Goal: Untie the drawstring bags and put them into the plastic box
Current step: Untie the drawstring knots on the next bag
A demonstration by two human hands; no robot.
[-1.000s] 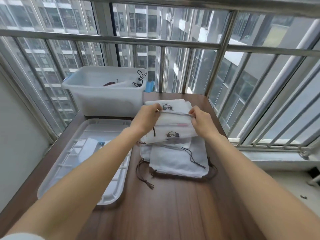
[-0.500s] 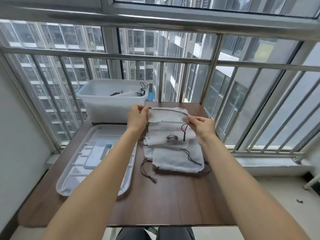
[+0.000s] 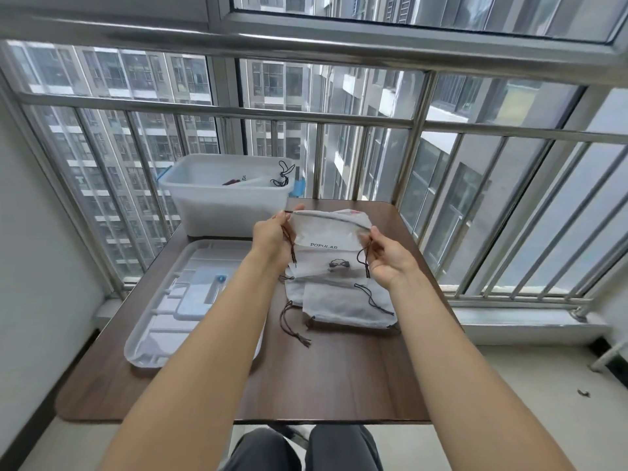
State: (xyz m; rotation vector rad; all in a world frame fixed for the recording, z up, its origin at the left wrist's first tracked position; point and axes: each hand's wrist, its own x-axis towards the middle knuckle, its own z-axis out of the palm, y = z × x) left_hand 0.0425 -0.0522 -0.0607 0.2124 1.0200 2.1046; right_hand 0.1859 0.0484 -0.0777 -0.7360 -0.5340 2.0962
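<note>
Above the brown table [image 3: 339, 375], a white drawstring bag [image 3: 328, 237] printed "POPULAR" is held up between 2 hands, its top hem stretched flat from one to the other. The left hand [image 3: 272, 237] pinches the bag's left top corner, with a dark cord end hanging below its fingers; the right hand [image 3: 390, 258] pinches the right top corner, and another dark cord [image 3: 365, 261] dangles beside its thumb. The hands are apart, one at each side of the bag's mouth, each clamped on the fabric. Directly below the held bag, a pile of more white bags [image 3: 343, 300] lies flat on the table, their brown cords [image 3: 294, 326] trailing toward the near edge. At the table's far left corner stands the plastic box [image 3: 221, 205], behind the left hand and near it; inside it lie white fabric and a black cord. Its clear lid [image 3: 190, 300] lies flat on the table's left side, partly under the left forearm.
</note>
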